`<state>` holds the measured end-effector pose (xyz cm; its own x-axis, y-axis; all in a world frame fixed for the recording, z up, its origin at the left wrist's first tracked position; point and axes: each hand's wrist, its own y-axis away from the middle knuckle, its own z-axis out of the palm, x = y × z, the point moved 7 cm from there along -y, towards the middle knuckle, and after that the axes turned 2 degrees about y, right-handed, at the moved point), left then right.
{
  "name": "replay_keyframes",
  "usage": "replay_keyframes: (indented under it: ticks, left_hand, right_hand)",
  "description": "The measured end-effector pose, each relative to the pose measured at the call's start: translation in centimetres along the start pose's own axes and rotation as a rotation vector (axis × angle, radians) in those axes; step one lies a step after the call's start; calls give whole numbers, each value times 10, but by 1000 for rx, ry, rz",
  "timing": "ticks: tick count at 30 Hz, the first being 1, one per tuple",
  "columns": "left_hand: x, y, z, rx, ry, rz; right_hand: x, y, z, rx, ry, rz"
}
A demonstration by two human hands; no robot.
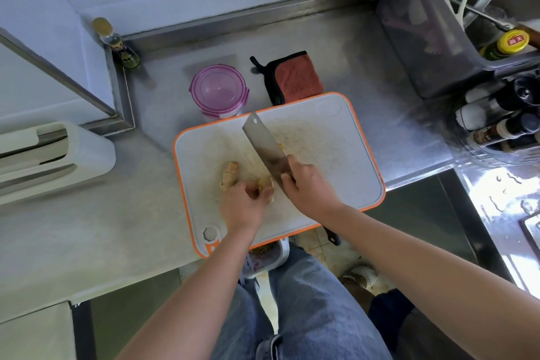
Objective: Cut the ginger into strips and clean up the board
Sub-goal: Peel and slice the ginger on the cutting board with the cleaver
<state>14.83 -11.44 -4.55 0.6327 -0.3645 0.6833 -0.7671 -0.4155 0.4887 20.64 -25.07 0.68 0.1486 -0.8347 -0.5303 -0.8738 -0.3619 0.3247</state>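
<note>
A white cutting board (336, 155) with an orange rim lies on the steel counter, its near corner overhanging the edge. A knobbly piece of ginger (229, 174) rests on the board's left middle. My left hand (245, 204) grips a second ginger piece (267, 184) with curled fingers. My right hand (309, 187) holds a cleaver (264, 146) near the base of its blade, the blade set right beside the held ginger and pointing away from me. A small yellowish bit shows just behind the blade.
A purple-lidded round container (219, 90) and a folded red-and-black cloth (292, 77) sit behind the board. A small bottle (117, 44) stands in the back left corner. A white knife holder (52, 155) is left, a rack of bottles (502, 123) right. A bin (267, 254) is below the counter edge.
</note>
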Motion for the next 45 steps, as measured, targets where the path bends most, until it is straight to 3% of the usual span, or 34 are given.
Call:
replay_keyframes:
  ticks: [6,23,45]
  left_hand:
    - [-1,-1,1,2,-2,-29]
    - [4,2,-2,-13,15,-22]
    - [3,1,-3,-29,4,78]
  right_hand:
    - [-7,15,-4,-55,101,-46]
    - [-4,24,-1,-119,122,47]
    - [3,0,26,-73,131,21]
